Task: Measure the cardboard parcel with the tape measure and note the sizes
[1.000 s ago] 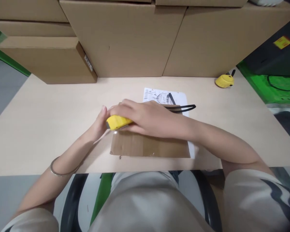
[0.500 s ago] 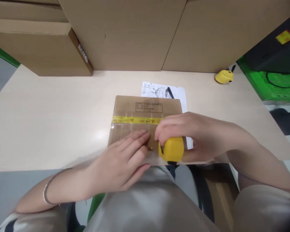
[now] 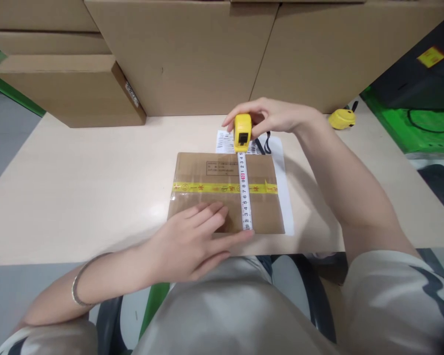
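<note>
Paper (image 3: 277,148) part-hidden, seemingly under box (image 3: 231,198)

Office-type wkspc.: desk (image 3: 96,187), chair (image 3: 317,296), cardbd. boxes (image 3: 192,64)

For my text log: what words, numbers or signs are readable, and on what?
Tape blade: "2 3 4 5 6 7 8 9", red-backed "10", "1 2 3 4 5"
Too small or blurred to read: carton print, packing tape, paper, side-box label, yellow sticker.
</note>
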`<state>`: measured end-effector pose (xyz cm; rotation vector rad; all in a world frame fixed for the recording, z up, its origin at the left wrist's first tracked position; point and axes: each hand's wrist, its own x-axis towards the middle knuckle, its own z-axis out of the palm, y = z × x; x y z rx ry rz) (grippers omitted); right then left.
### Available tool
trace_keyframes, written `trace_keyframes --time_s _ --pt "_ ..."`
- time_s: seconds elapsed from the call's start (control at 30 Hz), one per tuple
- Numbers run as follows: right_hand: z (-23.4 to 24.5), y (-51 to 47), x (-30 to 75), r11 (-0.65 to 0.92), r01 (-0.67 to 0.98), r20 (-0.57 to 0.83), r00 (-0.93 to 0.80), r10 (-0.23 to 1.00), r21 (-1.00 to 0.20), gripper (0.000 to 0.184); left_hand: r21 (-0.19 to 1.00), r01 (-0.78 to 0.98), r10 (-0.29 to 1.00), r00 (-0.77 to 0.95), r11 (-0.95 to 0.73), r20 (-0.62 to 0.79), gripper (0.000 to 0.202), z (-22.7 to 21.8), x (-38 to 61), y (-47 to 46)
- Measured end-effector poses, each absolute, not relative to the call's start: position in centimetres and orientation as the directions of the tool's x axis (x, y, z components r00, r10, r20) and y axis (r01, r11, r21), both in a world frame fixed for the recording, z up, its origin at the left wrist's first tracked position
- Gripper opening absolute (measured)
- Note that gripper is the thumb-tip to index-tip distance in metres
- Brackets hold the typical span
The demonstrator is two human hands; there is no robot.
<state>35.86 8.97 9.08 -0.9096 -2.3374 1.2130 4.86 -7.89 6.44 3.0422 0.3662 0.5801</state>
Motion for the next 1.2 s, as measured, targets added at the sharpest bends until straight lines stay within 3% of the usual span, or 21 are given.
trace_keyframes --time_s 0.13,0.3,0.4,0.5,0.57,0.63,0.7,0.77,0.83,0.9,0.97,1.07,1.2 --pt "9.0 8.1 36.0 0.361 0.347 0.029 -0.685 0.728 -0.866 0.047 0.071 0.228 0.238 0.907 -0.971 0.346 0.042 6.3 4.7 -7.7" --pt "11.1 1.6 33.9 0.550 0.354 0.104 -0.765 0.636 -0.756 0.037 0.066 0.200 0.210 0.898 -0.978 0.388 0.044 5.9 4.7 -7.6" --pt "11.2 -3.8 32.3 0.594 0.307 0.087 -0.836 0.541 -0.743 0.029 0.250 0.155 0.259 0.848 -0.956 0.462 0.048 5.7 4.8 -7.6" --pt "10.5 -8.2 32.2 0.547 0.341 0.120 -0.759 0.640 -0.765 0.037 0.419 0.100 0.345 0.749 -0.903 0.566 0.046 5.6 4.3 -7.4" --pt "9.9 -9.7 33.1 0.409 0.350 0.165 -0.556 0.815 -0.843 0.047 0.496 0.132 0.463 0.615 -0.859 0.638 0.046 5.5 3.5 -6.8" --pt "9.3 -10.2 34.4 0.198 0.286 0.153 -0.172 0.973 -0.938 0.040 0.630 0.261 0.672 0.432 -0.732 0.602 0.043 5.0 2.5 -5.5" --pt "8.5 -9.8 35.7 0.018 0.165 0.048 0.179 0.983 -0.986 0.021 0.781 0.402 0.879 0.225 -0.478 0.421 0.036 4.2 1.7 -3.8" --pt "7.6 -9.2 36.4 -0.112 0.058 -0.090 0.293 0.952 -0.992 0.025 0.846 0.479 0.972 0.112 -0.234 0.205 0.056 3.0 1.7 -2.2" --pt "6.7 -8.9 36.6 -0.226 -0.017 -0.223 0.251 0.942 -0.974 0.030 0.901 0.418 0.976 0.214 -0.119 0.030 0.076 1.9 2.1 -1.0" --pt "6.3 -9.2 36.3 -0.284 -0.058 -0.290 0.172 0.941 -0.957 0.028 0.959 0.270 0.907 0.420 -0.091 -0.032 0.082 1.1 2.5 -0.4" --pt "6.6 -9.8 35.9 -0.228 -0.096 -0.239 0.121 0.964 -0.969 0.024 0.982 0.143 0.833 0.552 -0.127 0.027 0.082 0.8 2.3 -0.1" --pt "8.5 -11.0 35.6 -0.053 -0.129 -0.072 0.151 0.986 -0.990 0.017 0.945 0.115 0.804 0.564 -0.305 0.191 0.067 1.9 1.1 0.1" --pt "11.4 -11.9 36.9 0.068 0.085 0.081 0.156 0.984 -0.994 0.029 0.846 0.175 0.746 0.582 -0.504 0.324 0.097 4.4 -0.1 0.6"
